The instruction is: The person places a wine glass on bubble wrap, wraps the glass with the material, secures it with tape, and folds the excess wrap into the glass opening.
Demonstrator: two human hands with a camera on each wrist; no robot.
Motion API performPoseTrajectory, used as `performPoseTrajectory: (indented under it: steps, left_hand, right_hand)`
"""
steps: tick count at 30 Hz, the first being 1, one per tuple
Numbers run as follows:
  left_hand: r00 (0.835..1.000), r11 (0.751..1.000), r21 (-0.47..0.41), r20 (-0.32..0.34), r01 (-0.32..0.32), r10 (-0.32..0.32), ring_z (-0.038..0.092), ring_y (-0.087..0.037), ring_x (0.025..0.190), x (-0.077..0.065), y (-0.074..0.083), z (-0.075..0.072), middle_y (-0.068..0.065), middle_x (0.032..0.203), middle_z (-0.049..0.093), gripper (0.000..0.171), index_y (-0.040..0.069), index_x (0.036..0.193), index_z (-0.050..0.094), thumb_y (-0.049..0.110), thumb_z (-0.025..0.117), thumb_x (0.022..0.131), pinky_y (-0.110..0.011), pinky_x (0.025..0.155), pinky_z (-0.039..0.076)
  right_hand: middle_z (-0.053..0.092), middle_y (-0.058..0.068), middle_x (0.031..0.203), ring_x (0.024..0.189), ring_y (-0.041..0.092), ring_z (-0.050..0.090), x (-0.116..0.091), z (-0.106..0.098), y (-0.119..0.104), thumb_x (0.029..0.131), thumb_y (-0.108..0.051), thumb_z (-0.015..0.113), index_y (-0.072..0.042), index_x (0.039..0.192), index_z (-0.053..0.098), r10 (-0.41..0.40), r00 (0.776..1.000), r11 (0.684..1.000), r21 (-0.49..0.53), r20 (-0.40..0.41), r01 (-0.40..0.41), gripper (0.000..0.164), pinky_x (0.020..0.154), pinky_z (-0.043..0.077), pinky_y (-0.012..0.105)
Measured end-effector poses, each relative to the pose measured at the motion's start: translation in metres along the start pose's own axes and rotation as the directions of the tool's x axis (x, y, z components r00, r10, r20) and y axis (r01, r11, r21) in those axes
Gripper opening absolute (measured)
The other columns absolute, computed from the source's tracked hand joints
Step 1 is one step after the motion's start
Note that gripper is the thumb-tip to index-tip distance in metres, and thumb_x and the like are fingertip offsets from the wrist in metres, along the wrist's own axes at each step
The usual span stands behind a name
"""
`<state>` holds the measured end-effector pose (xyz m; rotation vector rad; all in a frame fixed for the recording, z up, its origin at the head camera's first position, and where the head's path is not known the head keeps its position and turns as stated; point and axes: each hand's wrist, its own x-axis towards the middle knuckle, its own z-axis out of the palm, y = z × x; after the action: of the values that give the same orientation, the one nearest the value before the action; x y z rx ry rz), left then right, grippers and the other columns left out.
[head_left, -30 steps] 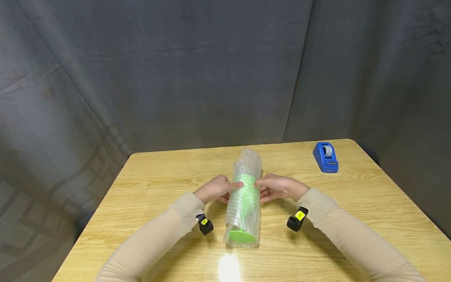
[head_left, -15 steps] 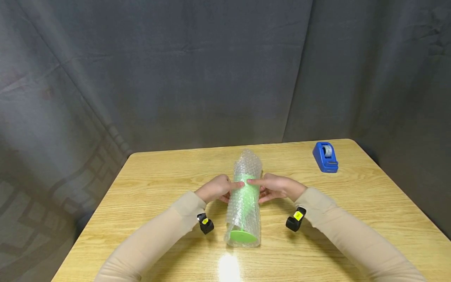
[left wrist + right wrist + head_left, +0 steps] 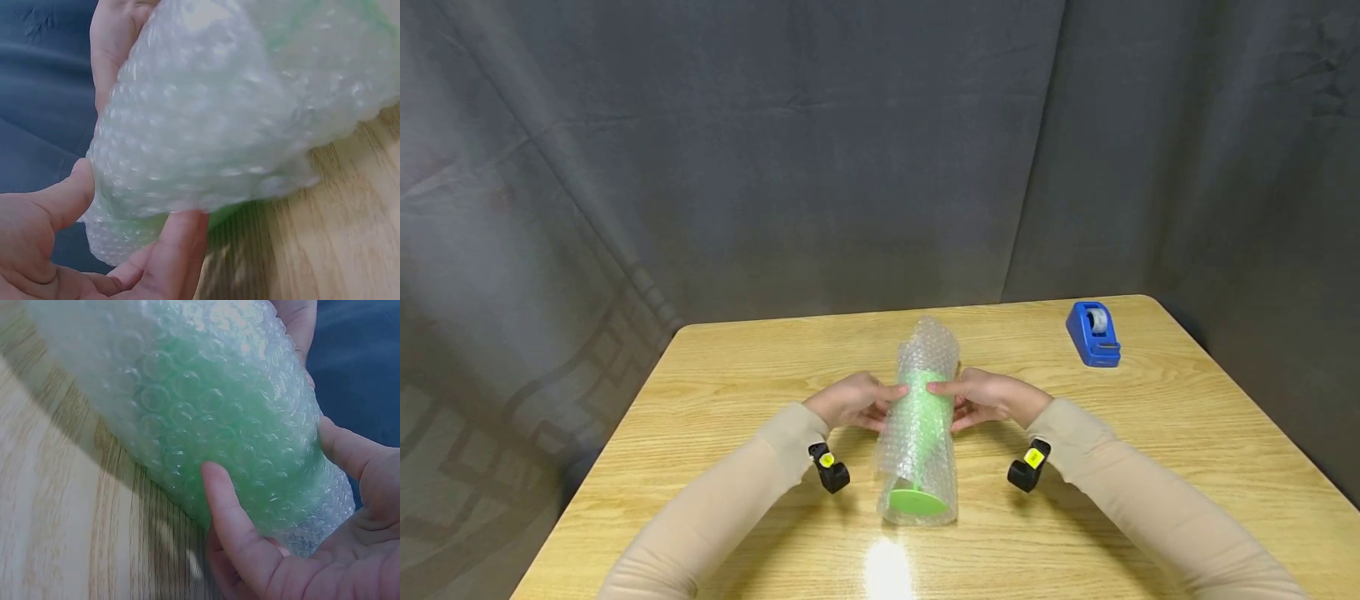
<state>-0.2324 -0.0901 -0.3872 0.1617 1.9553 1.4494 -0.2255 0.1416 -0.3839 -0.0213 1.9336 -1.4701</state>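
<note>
A sheet of bubble wrap is rolled round a green stemmed cup lying lengthwise on the table. The cup's round foot points toward me and shows through the near end; its wider part is veiled by the wrap. From the left, my left hand grips the roll, thumb over the upper side and fingers lower down. In the left wrist view its fingers lie at a loose lower edge of the wrap. My right hand holds the opposite side, thumb on top; fingers press the wrap in the right wrist view.
A blue tape dispenser with a roll of clear tape stands at the table's back right. The wooden table ends at a dark grey curtain behind and at the sides. Black wrist cameras hang below both forearms.
My right thumb has slid inward onto the top of the roll. My left hand has shifted slightly left, its thumb drawing back toward the roll's side, and the wrap's left edge bulges outward there.
</note>
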Motion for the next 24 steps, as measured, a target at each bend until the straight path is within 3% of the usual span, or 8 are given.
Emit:
performPoseTrajectory:
  steps: [7, 10, 17, 24]
  left_hand:
    - [0.996, 0.995, -0.042, -0.033, 0.086, -0.087, 0.06, -0.012, 0.066, 0.0048, -0.0052, -0.0016, -0.006, 0.082, 0.065, 0.038, -0.002, 0.096, 0.066, 0.036, 0.063, 0.094, -0.023, 0.065, 0.058]
    - [0.995, 0.995, -0.031, -0.035, 0.09, -0.091, 0.06, -0.012, 0.068, 0.0061, -0.0066, -0.0017, -0.006, 0.084, 0.064, 0.039, -0.001, 0.096, 0.066, 0.038, 0.062, 0.094, -0.025, 0.068, 0.059]
    - [0.998, 0.999, 0.014, -0.044, 0.046, -0.046, 0.066, -0.015, 0.077, 0.0046, -0.0076, -0.0025, -0.011, 0.094, 0.071, 0.045, -0.004, 0.106, 0.068, 0.039, 0.061, 0.094, -0.031, 0.076, 0.06]
    - [0.996, 0.998, 0.06, -0.088, -0.02, 0.025, 0.069, -0.017, 0.079, 0.0006, -0.004, -0.0003, -0.012, 0.091, 0.072, 0.045, -0.006, 0.101, 0.069, 0.038, 0.065, 0.092, -0.033, 0.076, 0.06]
  right_hand:
    - [0.063, 0.01, 0.09, 0.075, 0.015, 0.066, 0.0009, 0.0006, 0.0007, 0.099, -0.03, 0.054, 0.01, 0.121, 0.047, -0.002, 1.0, 1.0, 0.012, -0.005, 0.002, 0.047, 0.076, 0.06, 0.03]
    - [0.063, 0.011, 0.091, 0.076, 0.016, 0.066, 0.001, 0.0007, 0.0007, 0.099, -0.03, 0.054, 0.01, 0.121, 0.047, 0.001, 1.0, 1.0, 0.014, -0.011, -0.001, 0.046, 0.077, 0.06, 0.031]
    - [0.061, 0.013, 0.097, 0.082, 0.018, 0.066, 0.0033, 0.0008, 0.0028, 0.099, -0.03, 0.054, 0.011, 0.124, 0.045, -0.01, 1.0, 0.999, 0.042, 0.008, 0.009, 0.049, 0.081, 0.06, 0.033]
    - [0.061, 0.013, 0.102, 0.091, 0.02, 0.063, 0.0053, -0.0014, 0.0057, 0.101, -0.026, 0.05, 0.012, 0.126, 0.042, -0.036, 0.995, 0.993, 0.113, 0.094, 0.025, 0.046, 0.088, 0.057, 0.034]
